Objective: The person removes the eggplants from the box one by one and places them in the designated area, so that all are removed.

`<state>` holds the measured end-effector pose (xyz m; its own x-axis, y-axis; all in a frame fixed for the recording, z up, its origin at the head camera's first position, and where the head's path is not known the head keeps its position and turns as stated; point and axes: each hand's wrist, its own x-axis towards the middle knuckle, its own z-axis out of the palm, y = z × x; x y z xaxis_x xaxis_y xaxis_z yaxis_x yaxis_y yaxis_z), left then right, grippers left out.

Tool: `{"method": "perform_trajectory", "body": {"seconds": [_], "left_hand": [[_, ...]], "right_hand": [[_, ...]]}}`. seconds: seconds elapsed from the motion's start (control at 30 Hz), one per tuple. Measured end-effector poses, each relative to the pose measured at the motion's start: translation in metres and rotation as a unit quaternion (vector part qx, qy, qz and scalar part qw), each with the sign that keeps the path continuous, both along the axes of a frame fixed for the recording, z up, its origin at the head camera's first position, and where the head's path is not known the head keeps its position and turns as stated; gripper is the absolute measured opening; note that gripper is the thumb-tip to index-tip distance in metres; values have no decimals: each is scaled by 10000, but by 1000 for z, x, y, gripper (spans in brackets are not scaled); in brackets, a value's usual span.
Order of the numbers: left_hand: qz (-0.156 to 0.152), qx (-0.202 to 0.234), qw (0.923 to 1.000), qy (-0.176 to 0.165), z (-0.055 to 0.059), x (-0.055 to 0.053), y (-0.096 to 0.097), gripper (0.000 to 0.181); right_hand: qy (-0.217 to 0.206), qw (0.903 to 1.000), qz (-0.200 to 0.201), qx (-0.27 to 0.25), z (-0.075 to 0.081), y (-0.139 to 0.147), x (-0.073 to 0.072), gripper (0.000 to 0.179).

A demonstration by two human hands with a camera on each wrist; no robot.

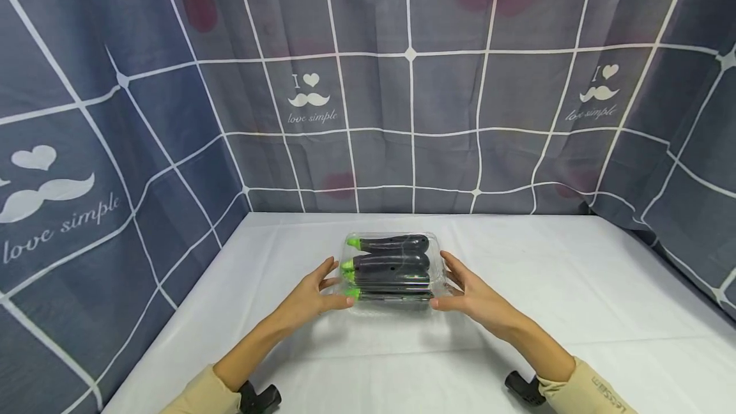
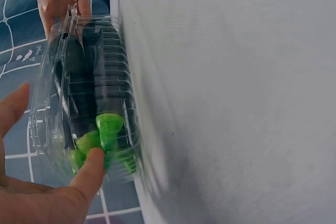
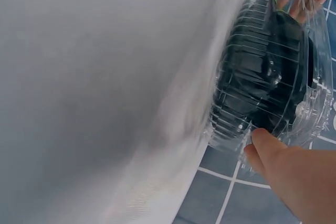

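Observation:
A clear plastic clamshell box (image 1: 391, 307) sits on the white table, with several dark eggplants (image 1: 392, 263) lying sideways inside it. Their green stem ends (image 2: 109, 127) point to the left. At the box's left end is my left hand (image 1: 319, 292), fingers spread and the thumb reaching the front corner; in the left wrist view its index finger stands off from the plastic. My right hand (image 1: 473, 296) is at the opposite end. Its thumb (image 3: 268, 142) meets the ribbed wall near the front corner, and its other fingers extend along the right side.
White cloth covers the table (image 1: 575, 312) around the box. A dark grid-patterned curtain (image 1: 374, 94) hangs along the back and both sides. Black devices (image 1: 524, 388) are strapped at both wrists, beside the beige sleeves (image 1: 586, 391).

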<state>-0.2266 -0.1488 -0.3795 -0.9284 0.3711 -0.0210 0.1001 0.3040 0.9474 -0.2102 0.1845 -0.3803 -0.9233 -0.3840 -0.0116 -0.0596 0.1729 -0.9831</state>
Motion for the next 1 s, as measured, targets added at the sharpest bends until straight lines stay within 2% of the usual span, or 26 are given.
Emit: {"method": "perform_trajectory", "body": {"seconds": [0.17,0.43,0.57,0.7,0.83,1.0], "left_hand": [[-39,71,9999,97,-3,1,1,98],[-45,-30,9999,96,-4,3,-2,90],[-178,-70,9998,87,-5,2,-6,84],[-329,114,9994,-55,-7,1,-8,80],[-449,285,9984,-185,-8,0,-10,80],[-508,286,9982,-169,-10,-1,-12,81]], "right_hand": [[-6,10000,30,42,-5,3,1,108],[337,9994,-65,51,-7,-2,1,95],[277,9995,-138,9,-8,-4,2,92],[199,9996,-179,9,-9,-5,3,91],[89,9996,-249,-25,-7,-7,6,88],[31,9995,-304,-72,-5,-8,7,87]]}}
